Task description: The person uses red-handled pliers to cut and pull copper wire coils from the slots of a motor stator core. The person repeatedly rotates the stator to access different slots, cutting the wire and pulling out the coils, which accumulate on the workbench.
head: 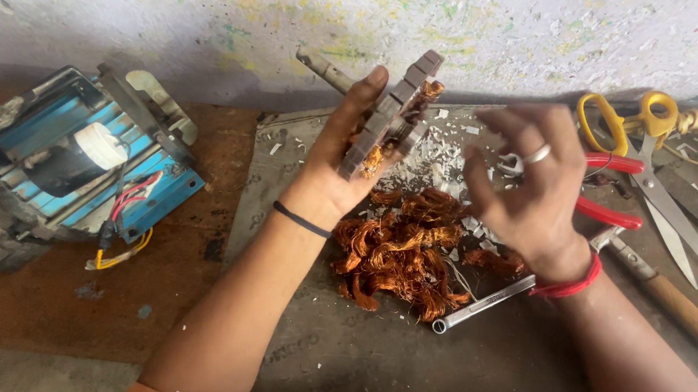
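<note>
My left hand (343, 156) is raised above the bench and grips a round laminated steel motor core (393, 113) edge-on, with bits of copper wire still in its slots. A black band sits on that wrist. My right hand (525, 190), wearing a silver ring and a red wrist thread, hovers just right of the core with fingers bent; whether it pinches anything is hidden. Below both hands lies a heap of stripped copper winding wire (413, 251) on a grey metal sheet (348, 354).
A blue motor housing (73, 156) with red and yellow wires lies at the left. Red-handled pliers (613, 187), yellow-handled scissors (651, 160), a wooden-handled tool (686, 313) and a steel spanner (486, 301) lie at the right. White scraps litter the sheet near the paint-spattered wall.
</note>
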